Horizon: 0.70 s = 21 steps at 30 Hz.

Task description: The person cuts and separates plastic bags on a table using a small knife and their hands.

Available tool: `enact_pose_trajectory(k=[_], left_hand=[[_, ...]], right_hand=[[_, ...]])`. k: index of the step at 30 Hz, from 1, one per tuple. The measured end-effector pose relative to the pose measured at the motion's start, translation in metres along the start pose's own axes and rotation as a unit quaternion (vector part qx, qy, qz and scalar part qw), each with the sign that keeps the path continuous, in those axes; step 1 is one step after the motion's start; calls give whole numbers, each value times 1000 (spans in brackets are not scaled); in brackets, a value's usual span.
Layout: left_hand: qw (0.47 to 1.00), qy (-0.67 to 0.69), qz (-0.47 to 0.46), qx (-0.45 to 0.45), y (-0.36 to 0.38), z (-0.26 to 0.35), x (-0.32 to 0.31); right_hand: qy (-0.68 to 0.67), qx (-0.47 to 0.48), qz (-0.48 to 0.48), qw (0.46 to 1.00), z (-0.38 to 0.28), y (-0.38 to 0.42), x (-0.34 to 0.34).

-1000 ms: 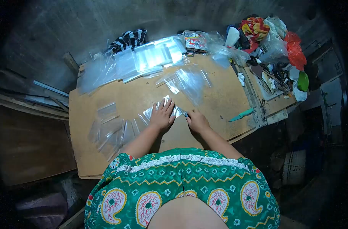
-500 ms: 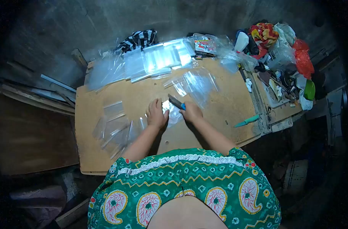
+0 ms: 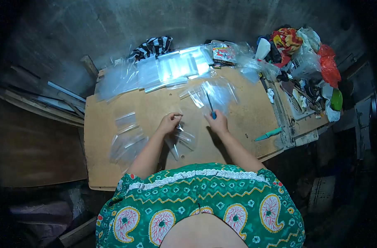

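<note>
My left hand (image 3: 170,123) is closed on a clear plastic sheet (image 3: 183,138) that hangs below its fingers over the wooden board (image 3: 155,108). A knife with a blue handle (image 3: 213,115) is gripped in my right hand (image 3: 218,123), its thin dark blade pointing away from me. That blade lies over loose clear plastic sheets (image 3: 222,93). More clear pieces (image 3: 128,142) are spread on the board beside my left forearm.
Stacked clear plastic (image 3: 149,73) lines the board's far edge, near a striped black-and-white cloth (image 3: 154,46) and a printed box (image 3: 223,51). A green-handled knife (image 3: 268,134) lies at the right. Beyond it are a cluttered tray (image 3: 298,109) and a red bag (image 3: 329,64).
My hands have moved apart. The knife has swung to point forward and moved right, while the plastic at my left hand has been drawn closer to me.
</note>
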<state>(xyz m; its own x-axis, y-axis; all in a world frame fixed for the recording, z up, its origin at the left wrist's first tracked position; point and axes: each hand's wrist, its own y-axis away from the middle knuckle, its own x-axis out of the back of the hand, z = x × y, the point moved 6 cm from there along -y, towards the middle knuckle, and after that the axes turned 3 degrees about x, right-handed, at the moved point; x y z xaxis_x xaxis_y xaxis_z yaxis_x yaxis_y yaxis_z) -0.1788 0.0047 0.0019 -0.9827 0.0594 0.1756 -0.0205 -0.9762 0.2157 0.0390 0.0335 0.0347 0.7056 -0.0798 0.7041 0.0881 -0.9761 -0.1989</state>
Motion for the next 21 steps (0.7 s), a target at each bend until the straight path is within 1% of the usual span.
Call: enact_pose_trajectory(k=[1,2,3,4,6,7,8,10,11,12,13,14,15,17,19,21], left_hand=[[998,59,-21,-10,-3,-2,-2],[998,59,-21,-7,-3,-7,-2],[995,89,-34,-21,-2,-6,-5],[991,120,-48,-36,-1,-3,-8],[990,129,-52,-25,3,-2,-11],[988,140,-58,-14,3,-2,-13],[988,140,-57,-14,4,-1,-14],[983,172,-40,43,12,10,-17],[988,139,-37,49,13,15,-16],[988,140,-38,48,11,16,-15],[997,63,-34,20,10,19,-12],[999,-14,-30,-8,9,23,-10],[999,-14,-31,-8,7,20,-9],[997,31,-64,-34,4,17,-10],[995,56,-71,-40,2,17,-8],[993,80,-77,-45,1,20,-8]], right_hand=[[-1,0,-2,1000,-4,2,-6],[-160,-76,-88,980,1,7,-23],[-312,-149,-169,923,1,14,-38],[-312,-150,-169,923,0,15,-41],[-353,-162,-179,904,1,15,-50],[-318,-93,-149,932,-3,10,-49],[-318,-93,-150,932,0,11,-50],[-249,-39,-150,956,-11,11,-42],[-248,-39,-150,956,-13,14,-41],[-283,-51,-142,947,-13,15,-40],[-318,-62,-134,937,-13,16,-39],[-317,-62,-133,937,-13,17,-37],[-310,-54,-124,941,-12,17,-35],[-302,-47,-116,945,-9,18,-32],[-354,-45,-142,923,-9,19,-34],[-360,-54,-136,922,-11,21,-32]])
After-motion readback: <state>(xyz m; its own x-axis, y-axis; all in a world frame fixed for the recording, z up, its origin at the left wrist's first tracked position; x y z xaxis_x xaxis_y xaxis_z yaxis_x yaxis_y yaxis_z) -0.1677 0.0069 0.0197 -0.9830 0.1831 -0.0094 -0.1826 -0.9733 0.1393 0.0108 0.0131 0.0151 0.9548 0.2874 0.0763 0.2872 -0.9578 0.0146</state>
